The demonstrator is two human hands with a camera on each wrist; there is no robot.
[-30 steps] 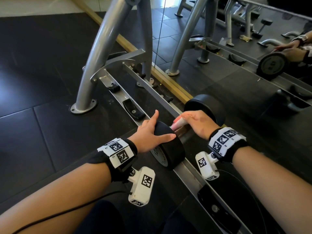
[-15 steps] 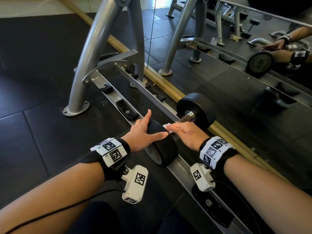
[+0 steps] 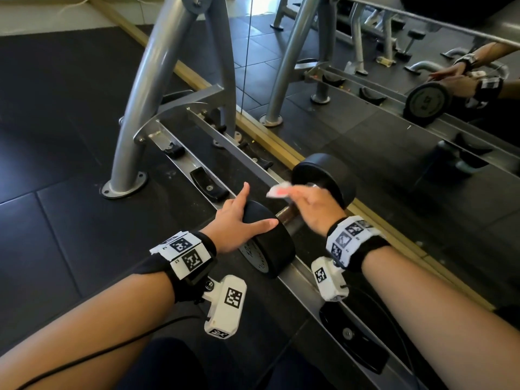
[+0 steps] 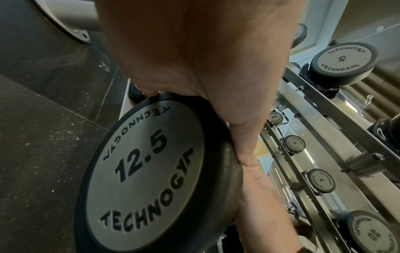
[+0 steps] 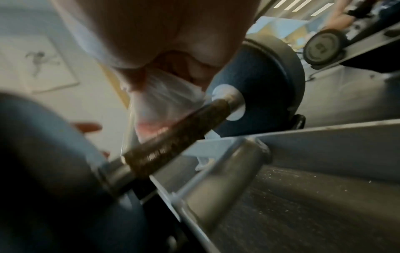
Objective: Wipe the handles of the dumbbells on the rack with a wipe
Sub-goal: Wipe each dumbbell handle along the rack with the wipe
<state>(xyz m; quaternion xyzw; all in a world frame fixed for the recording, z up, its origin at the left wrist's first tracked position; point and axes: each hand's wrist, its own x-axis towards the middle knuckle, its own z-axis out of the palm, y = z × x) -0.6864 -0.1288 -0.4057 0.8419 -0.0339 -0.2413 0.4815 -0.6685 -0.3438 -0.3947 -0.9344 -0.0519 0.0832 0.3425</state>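
One dumbbell [image 3: 281, 220] on rack [image 3: 197, 167], left grip [image 3: 236, 223] flat on it, right grip [image 3: 315, 206] pinching wipe [image 3: 277, 190]

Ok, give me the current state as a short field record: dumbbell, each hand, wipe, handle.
dumbbell: 12.5 dumbbell lying across the lower rack rails
left hand: left hand rests flat on the near weight head, fingers straight
right hand: right hand above the handle, grip pinching the wipe
wipe: white wipe, hanging down beside the handle in the right wrist view; contact unclear
handle: knurled handle mostly uncovered
picture quality: right wrist view blurred
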